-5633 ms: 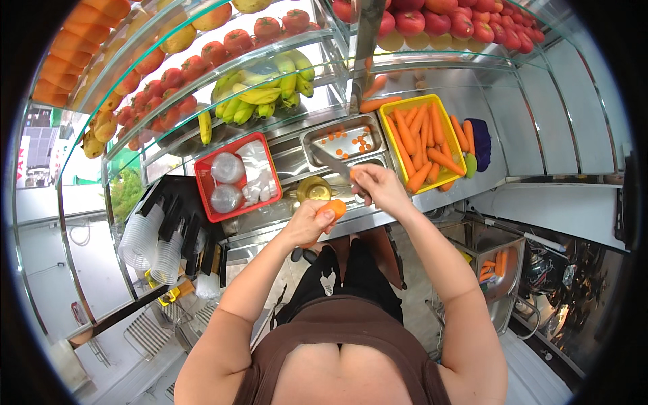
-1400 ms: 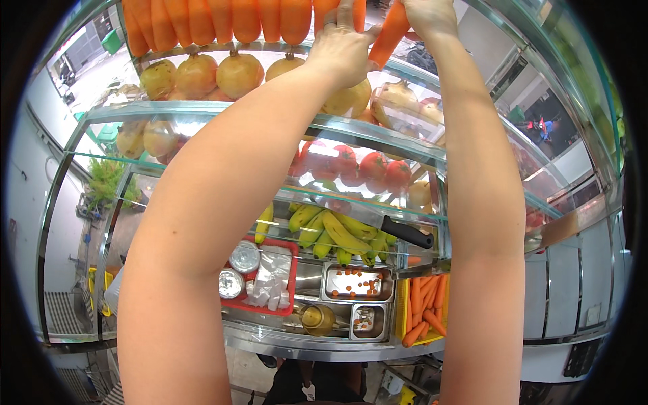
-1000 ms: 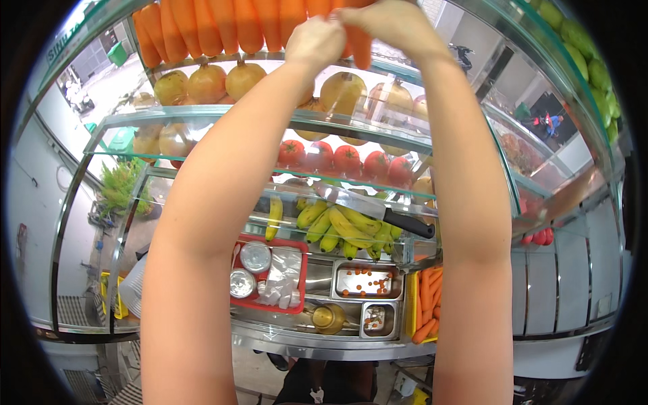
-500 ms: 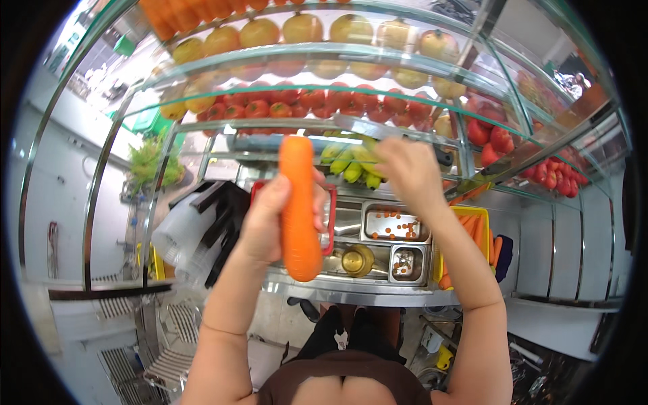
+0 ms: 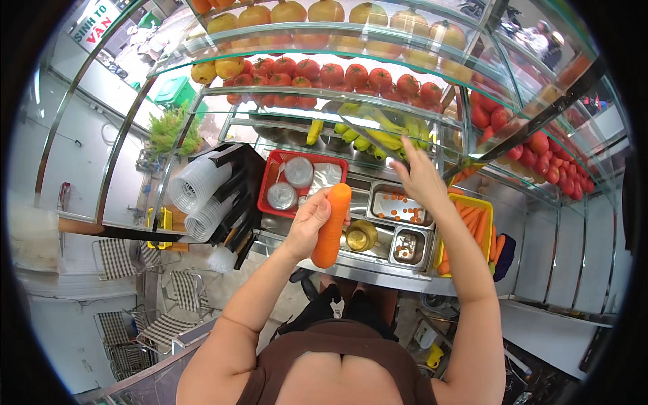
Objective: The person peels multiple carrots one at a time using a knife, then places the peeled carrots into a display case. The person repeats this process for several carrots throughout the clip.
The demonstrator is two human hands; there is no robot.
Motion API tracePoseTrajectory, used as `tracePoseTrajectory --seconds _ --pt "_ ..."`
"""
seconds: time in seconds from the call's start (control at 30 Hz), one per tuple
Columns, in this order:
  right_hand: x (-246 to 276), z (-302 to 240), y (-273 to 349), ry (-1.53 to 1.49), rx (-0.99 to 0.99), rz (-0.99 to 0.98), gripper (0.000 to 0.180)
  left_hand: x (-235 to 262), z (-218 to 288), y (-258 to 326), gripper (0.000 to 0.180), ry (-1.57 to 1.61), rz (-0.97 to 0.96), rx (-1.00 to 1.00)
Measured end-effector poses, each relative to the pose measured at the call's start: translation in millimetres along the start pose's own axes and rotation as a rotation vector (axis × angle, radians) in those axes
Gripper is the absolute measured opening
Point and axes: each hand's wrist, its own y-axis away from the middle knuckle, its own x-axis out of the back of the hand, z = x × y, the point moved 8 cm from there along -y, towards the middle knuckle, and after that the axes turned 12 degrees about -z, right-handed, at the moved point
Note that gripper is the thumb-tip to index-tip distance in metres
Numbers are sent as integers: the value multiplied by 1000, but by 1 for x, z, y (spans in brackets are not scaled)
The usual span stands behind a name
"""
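In my left hand (image 5: 309, 226) I grip a large orange carrot (image 5: 331, 233), fingers wrapped round it and its long axis nearly upright. My right hand (image 5: 420, 177) is raised to the right of it, closed on a knife whose long blade (image 5: 374, 138) points up and to the left. The knife's handle is hidden behind the hand. The blade is apart from the carrot and passes in front of green-yellow bananas (image 5: 361, 143) on the counter's far side. Below the right hand stands a steel tray (image 5: 399, 206) with small orange carrot pieces in it.
A red basket (image 5: 270, 174) holds clear lids. A brass-coloured cup (image 5: 361, 236) and a small steel container (image 5: 408, 246) stand near the counter's front. More carrots fill a yellow basket (image 5: 439, 260). Stacked plastic cups (image 5: 196, 185) are at left. Glass shelves hold tomatoes (image 5: 331, 73).
The carrot and my left hand have moved lower and to the right, farther from the camera. My right hand stays raised, the blade now slanting more steeply. The view has shifted, showing the red basket's lids.
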Motion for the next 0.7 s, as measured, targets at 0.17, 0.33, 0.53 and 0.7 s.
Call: tracePoseTrajectory --seconds 0.17,0.33,0.53,0.7 --pt "-12 -36 73 -1006 -145 -326 34 -20 -8 0 47 -55 -53 39" --pt "32 -77 108 -1272 -18 -346 31 -46 -15 -7 41 -210 -88 83" --pt "83 -96 125 -609 206 -174 48 -75 -27 -18 41 -174 -159 98" --pt "88 -104 142 -385 217 -149 53 -83 -34 -18 46 -318 -179 -4"
